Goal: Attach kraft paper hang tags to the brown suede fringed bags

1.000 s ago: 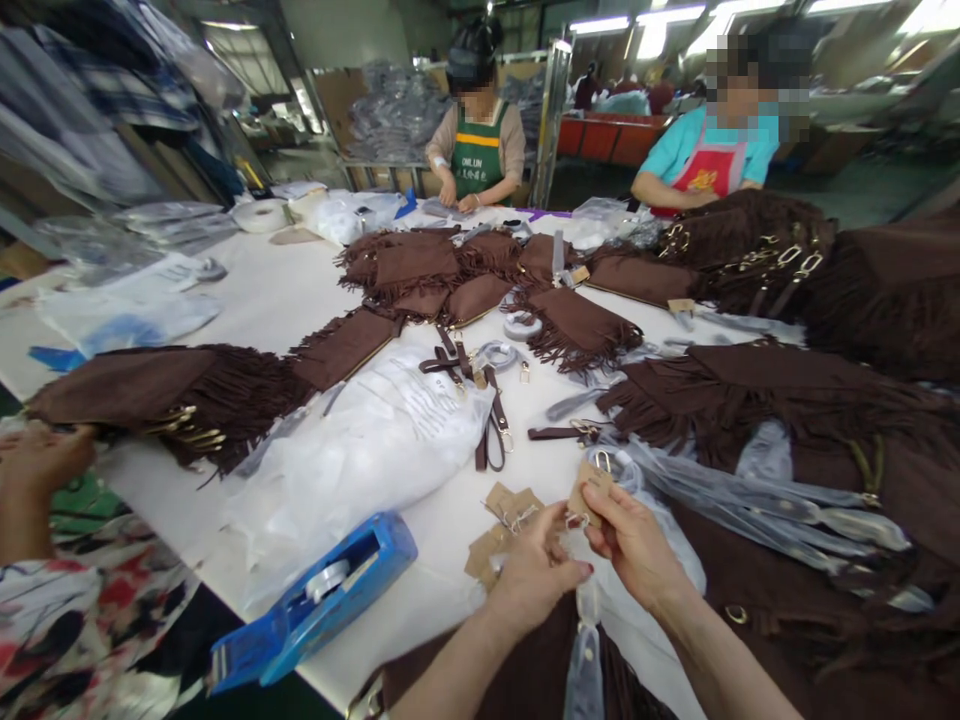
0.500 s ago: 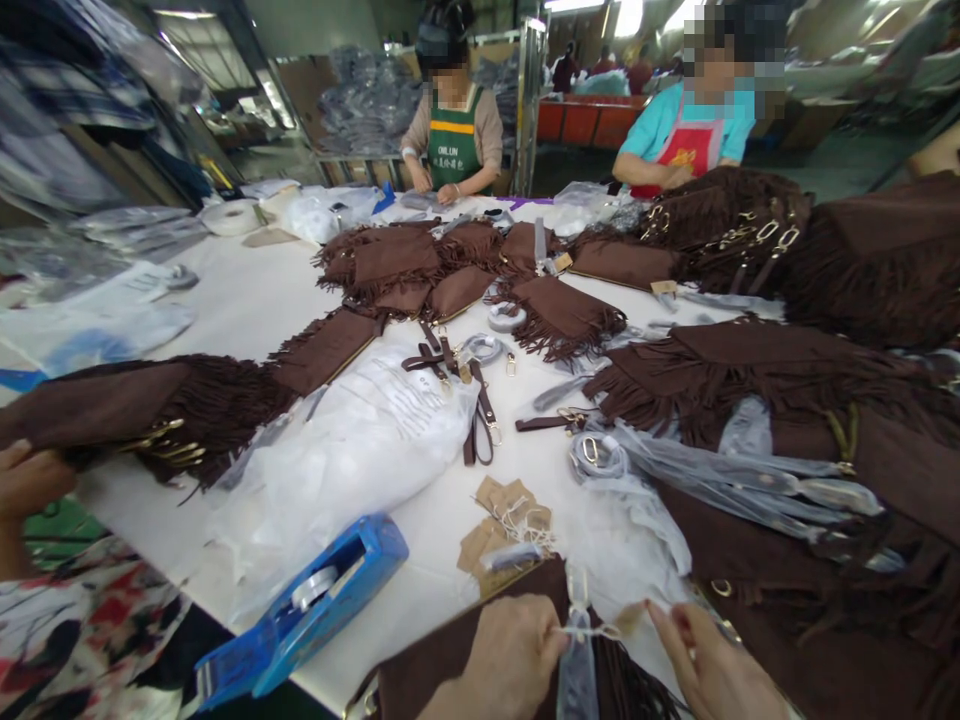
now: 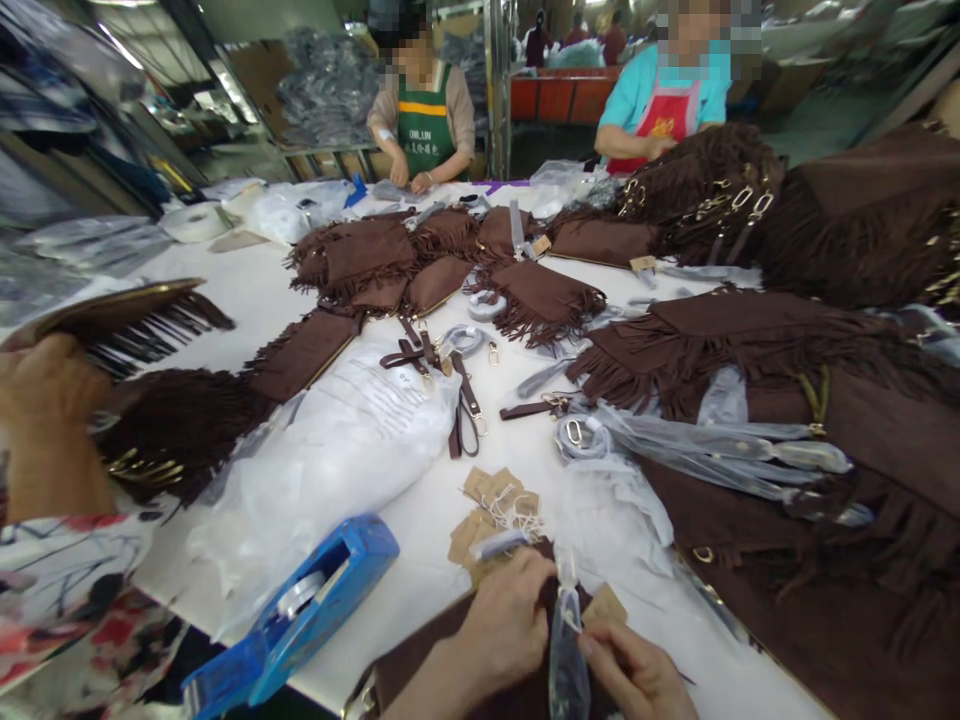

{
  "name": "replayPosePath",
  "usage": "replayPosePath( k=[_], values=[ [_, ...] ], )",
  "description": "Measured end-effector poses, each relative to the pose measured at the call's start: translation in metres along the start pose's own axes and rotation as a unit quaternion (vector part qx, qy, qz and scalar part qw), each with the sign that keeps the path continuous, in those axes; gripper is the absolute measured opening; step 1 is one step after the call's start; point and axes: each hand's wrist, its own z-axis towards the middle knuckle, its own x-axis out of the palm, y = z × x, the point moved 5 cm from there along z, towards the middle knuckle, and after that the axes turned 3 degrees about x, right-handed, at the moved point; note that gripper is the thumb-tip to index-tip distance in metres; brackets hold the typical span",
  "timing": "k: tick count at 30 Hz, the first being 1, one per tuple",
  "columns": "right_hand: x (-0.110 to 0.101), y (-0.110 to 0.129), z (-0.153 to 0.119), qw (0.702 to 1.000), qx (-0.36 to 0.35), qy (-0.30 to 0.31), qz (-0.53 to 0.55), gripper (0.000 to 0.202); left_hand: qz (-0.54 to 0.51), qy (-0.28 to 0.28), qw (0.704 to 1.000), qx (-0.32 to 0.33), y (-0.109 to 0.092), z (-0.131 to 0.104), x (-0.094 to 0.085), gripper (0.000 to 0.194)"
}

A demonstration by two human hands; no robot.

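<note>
A dark brown fringed bag [image 3: 420, 650] lies at the near edge in front of me. A plastic-wrapped strap [image 3: 570, 650] with a metal clasp runs down over it. My left hand [image 3: 510, 620] rests on the bag, its fingers closed against the strap's left side; what they grip is hidden. On the other side, my right hand [image 3: 637, 675] pinches the white string of a hang tag [image 3: 606, 606] against the wrapped strap. The kraft tag sticks up behind those fingers. Just beyond lie several loose hang tags [image 3: 499, 495] with white strings.
A blue tape dispenser [image 3: 322, 590] stands left, beside a white plastic bag [image 3: 330, 440]. Brown fringed bags [image 3: 750, 340] and wrapped straps [image 3: 720, 450] cover the right. At far left a co-worker's hand [image 3: 52, 400] lifts a fringed bag. Two people work across the table.
My right hand has moved left to the strap, and the string stretched between my hands has slackened. The co-worker at left has raised a fringed bag off the pile.
</note>
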Motion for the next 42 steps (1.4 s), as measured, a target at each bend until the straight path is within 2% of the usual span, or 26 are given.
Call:
replayPosePath(
  k=[2, 3, 6, 9, 11, 13, 14, 17, 20, 22, 26, 32, 38, 42],
  values=[
    [-0.008, -0.004, 0.003, 0.999, 0.012, -0.048, 0.003, 0.043, 0.073, -0.054, 0.996, -0.010, 0.006, 0.018, -0.003, 0.037],
    [-0.011, -0.003, 0.006, 0.998, 0.013, -0.055, 0.008, 0.041, 0.107, -0.061, 0.992, -0.012, 0.009, 0.026, -0.002, 0.034],
    [-0.010, 0.005, 0.015, 0.998, -0.016, -0.059, 0.023, 0.037, 0.164, -0.021, 0.986, 0.004, 0.011, 0.047, 0.010, 0.024],
    [0.005, 0.014, 0.022, 0.998, -0.045, -0.034, 0.039, 0.039, 0.123, -0.009, 0.992, -0.020, 0.014, 0.053, 0.012, 0.019],
    [0.022, 0.019, 0.023, 0.997, -0.057, 0.019, 0.045, 0.039, 0.056, -0.007, 0.997, -0.045, 0.016, 0.052, 0.009, 0.020],
    [0.038, 0.024, 0.020, 0.994, -0.088, 0.057, 0.021, 0.037, 0.012, -0.005, 0.998, -0.068, 0.016, 0.048, 0.006, 0.020],
    [0.042, 0.026, 0.018, 0.992, -0.111, 0.053, -0.002, 0.035, 0.004, -0.008, 0.997, -0.077, 0.016, 0.046, 0.003, 0.020],
    [0.040, 0.029, 0.014, 0.984, -0.164, -0.014, -0.072, 0.028, 0.000, -0.028, 0.996, -0.081, 0.011, 0.038, -0.004, 0.024],
    [0.022, 0.028, 0.013, 0.974, -0.175, -0.097, -0.104, 0.026, -0.030, -0.043, 0.997, -0.060, 0.003, 0.030, -0.010, 0.029],
    [0.008, 0.028, 0.012, 0.970, -0.169, -0.140, -0.101, 0.027, -0.051, -0.046, 0.996, -0.054, 0.000, 0.026, -0.012, 0.030],
    [-0.010, 0.037, 0.008, 0.967, -0.175, -0.174, -0.058, 0.023, -0.067, -0.053, 0.995, -0.044, -0.002, 0.020, -0.012, 0.029],
    [-0.006, 0.062, -0.003, 0.931, -0.262, -0.246, -0.065, 0.021, -0.068, -0.063, 0.995, -0.024, -0.004, 0.015, -0.007, 0.023],
    [-0.003, 0.055, -0.002, 0.897, -0.314, -0.274, -0.150, 0.021, -0.065, -0.069, 0.995, -0.043, -0.003, 0.014, -0.005, 0.025],
    [-0.002, 0.057, -0.005, 0.855, -0.347, -0.301, -0.240, 0.025, -0.065, -0.066, 0.994, -0.060, -0.003, 0.014, -0.005, 0.025]
  ],
)
